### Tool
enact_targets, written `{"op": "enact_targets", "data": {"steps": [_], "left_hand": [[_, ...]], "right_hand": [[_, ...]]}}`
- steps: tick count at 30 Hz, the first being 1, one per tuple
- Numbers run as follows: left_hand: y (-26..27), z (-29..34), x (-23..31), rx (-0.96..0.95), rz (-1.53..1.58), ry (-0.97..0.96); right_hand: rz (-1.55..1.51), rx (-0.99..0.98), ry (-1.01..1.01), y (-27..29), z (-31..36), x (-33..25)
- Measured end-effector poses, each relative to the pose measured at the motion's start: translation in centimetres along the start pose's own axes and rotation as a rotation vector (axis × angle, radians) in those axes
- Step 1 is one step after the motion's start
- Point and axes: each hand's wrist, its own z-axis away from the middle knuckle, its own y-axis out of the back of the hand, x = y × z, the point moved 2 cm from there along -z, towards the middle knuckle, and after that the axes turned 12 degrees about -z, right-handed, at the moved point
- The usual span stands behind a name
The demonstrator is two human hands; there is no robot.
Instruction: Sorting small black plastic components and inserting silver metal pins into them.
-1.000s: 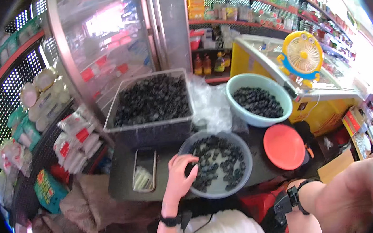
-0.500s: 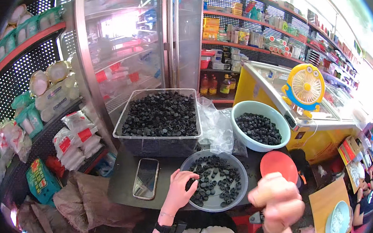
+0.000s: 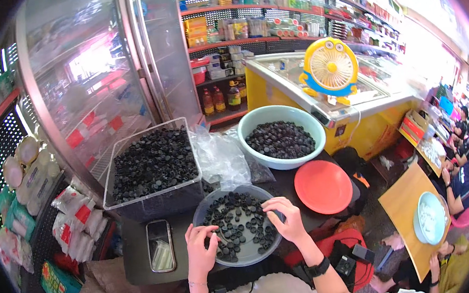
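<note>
A round translucent grey basin (image 3: 255,252) holds many small black caps (image 3: 241,224), spread loosely over its bottom. At its left rim is my left hand (image 3: 201,251), with bent fingers and thumb drawn close around a small dark spot that I cannot make out. My right hand (image 3: 288,220) reaches over the right rim, its fingers curved above the caps and the thumb apart from them; I see nothing held. Left of the basin, behind my left hand, stands a clear rectangular tub (image 3: 156,204) heaped with similar black pieces.
A phone (image 3: 160,246) lies on the dark table at left. Behind the basin are a crumpled clear plastic bag (image 3: 221,159) and a pale blue bowl (image 3: 283,163) of black pieces. A red plate (image 3: 323,187) sits at right. A yellow freezer (image 3: 285,86) carries a fan (image 3: 331,66).
My right hand has come from the air at right to the basin's right rim. My left hand has moved from over the caps to the left rim. The view has turned right.
</note>
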Motion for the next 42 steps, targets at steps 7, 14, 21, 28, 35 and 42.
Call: {"op": "enact_targets", "data": {"steps": [7,14,21,28,35,42], "left_hand": [[0.1,0.1,0.0,0.03,-0.032,0.014],[0.0,0.1,0.0,0.043,-0.02,-0.004],[0.0,0.2,0.0,0.036,-0.016,-0.011],[0.1,0.2,0.0,0.049,-0.002,-0.005],[0.1,0.2,0.1,0.048,0.0,0.001],[0.1,0.2,0.0,0.052,0.0,-0.002]], "right_hand": [[0.06,-0.127,-0.034,0.1,0.6,1.5],[0.13,-0.202,0.012,-0.1,0.6,1.3],[0.115,-0.175,-0.018,-0.1,0.7,1.5],[0.119,-0.16,0.011,-0.1,0.6,1.3],[0.133,-0.152,0.023,-0.1,0.5,1.1],[0.118,-0.143,0.015,-0.1,0.5,1.2]]}}
